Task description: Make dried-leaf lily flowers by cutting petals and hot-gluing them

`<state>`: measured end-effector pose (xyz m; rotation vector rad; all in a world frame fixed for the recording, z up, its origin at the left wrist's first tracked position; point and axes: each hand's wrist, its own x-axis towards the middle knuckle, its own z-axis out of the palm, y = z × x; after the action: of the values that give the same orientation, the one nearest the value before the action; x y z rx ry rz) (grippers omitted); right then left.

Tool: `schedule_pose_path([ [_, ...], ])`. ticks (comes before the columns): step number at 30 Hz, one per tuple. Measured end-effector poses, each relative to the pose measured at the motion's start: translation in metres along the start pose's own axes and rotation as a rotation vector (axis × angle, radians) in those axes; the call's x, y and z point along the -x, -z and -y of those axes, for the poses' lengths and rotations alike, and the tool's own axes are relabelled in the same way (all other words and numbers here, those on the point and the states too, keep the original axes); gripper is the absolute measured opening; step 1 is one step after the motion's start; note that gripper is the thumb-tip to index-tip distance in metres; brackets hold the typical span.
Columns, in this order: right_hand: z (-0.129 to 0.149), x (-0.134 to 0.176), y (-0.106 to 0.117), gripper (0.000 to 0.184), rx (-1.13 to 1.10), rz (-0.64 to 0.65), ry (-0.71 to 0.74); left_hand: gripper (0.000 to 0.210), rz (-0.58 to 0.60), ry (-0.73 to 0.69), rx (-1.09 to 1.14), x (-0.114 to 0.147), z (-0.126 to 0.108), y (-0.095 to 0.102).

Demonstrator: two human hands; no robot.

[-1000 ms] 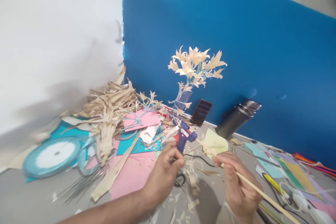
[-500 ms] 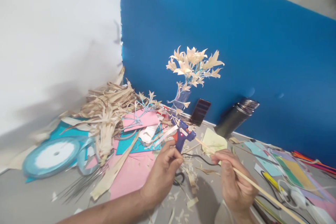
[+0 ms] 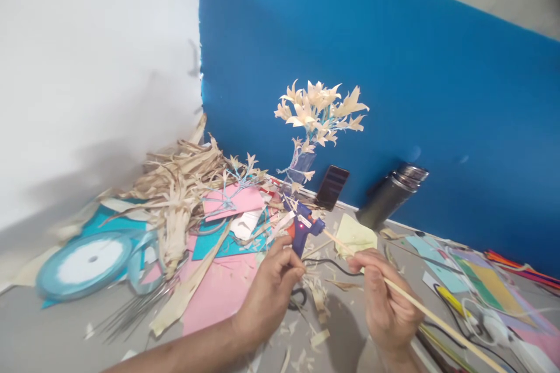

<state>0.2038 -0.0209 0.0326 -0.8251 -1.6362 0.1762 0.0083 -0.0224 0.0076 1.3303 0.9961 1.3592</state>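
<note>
My right hand (image 3: 387, 300) is closed around a long, thin wooden stick (image 3: 431, 316) that slants from the lower right up to the glue gun. The stick's tip lies at the right end of the blue glue gun (image 3: 301, 227); whether they touch I cannot tell. A small red light glows on the gun. My left hand (image 3: 275, 285) is held just below the gun, thumb and forefinger pinched; what they hold, if anything, is too small to make out. Behind the gun, pale husk flowers (image 3: 317, 108) on blue-wrapped stems stand in a vase (image 3: 300, 168).
Dried corn husks (image 3: 184, 169) pile up at the left, near a blue ribbon roll (image 3: 83, 265) and wires (image 3: 131, 312). A phone (image 3: 332, 186) and dark flask (image 3: 391, 195) lean by the blue wall. A yellow cutter (image 3: 452, 300) and a power strip (image 3: 499, 326) lie right.
The view has shifted very slightly. My right hand, with the stick, sits a touch further left; my left hand keeps its pinch in the same place.
</note>
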Motion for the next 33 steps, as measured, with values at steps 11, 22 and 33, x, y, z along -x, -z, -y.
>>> schedule_pose_path([
  [11,0.003,-0.002,-0.002,0.02,0.023,-0.022,-0.024,0.017,0.009,-0.004,-0.005,0.003,0.005,0.001],
  [22,0.002,-0.003,0.0,0.019,-0.001,-0.042,-0.034,0.015,0.033,-0.007,-0.023,0.004,0.004,0.001],
  [33,-0.012,0.001,0.004,0.024,-0.252,-0.163,-0.29,0.014,0.028,-0.004,0.002,0.001,0.007,0.002],
])
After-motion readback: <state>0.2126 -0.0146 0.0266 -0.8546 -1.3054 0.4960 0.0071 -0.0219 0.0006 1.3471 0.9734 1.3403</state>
